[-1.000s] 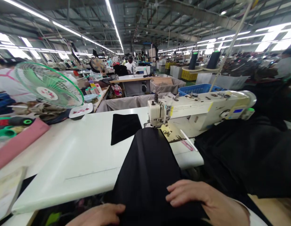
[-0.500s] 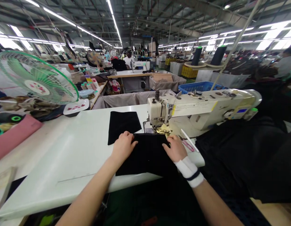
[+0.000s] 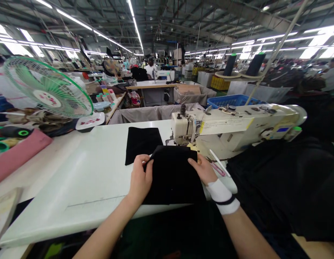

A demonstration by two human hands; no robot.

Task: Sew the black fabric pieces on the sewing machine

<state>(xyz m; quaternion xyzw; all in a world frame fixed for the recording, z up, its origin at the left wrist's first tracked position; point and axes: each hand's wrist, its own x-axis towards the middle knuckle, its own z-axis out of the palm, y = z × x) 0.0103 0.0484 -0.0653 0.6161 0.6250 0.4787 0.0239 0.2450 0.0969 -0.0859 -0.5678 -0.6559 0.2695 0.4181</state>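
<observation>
My left hand [image 3: 141, 176] pinches the left edge of a black fabric piece [image 3: 174, 176] between thumb and fingers. At the opposite upper corner, my right hand [image 3: 204, 168], with a white wristband above it, is closed on the same piece. The fabric's top edge is raised in front of the sewing machine [image 3: 183, 127] and hides its needle area. Its lower part hangs toward the table's front edge. A second black fabric piece [image 3: 142, 142] lies flat on the white table, behind my left hand.
Pink-handled snips [image 3: 218, 169] and a white pen-like stick [image 3: 219, 162] lie right of my right hand. Dark cloth [image 3: 285, 187] is heaped at the right. A green fan [image 3: 48, 88] stands at the left, near a pink fabric roll [image 3: 21, 154]. A blue crate [image 3: 231, 100] sits behind the machine.
Both hands have lifted the fabric's upper edge off the table at the machine's presser foot. The left fingers, earlier laid over the fabric, now pinch its edge. The view has shifted slightly.
</observation>
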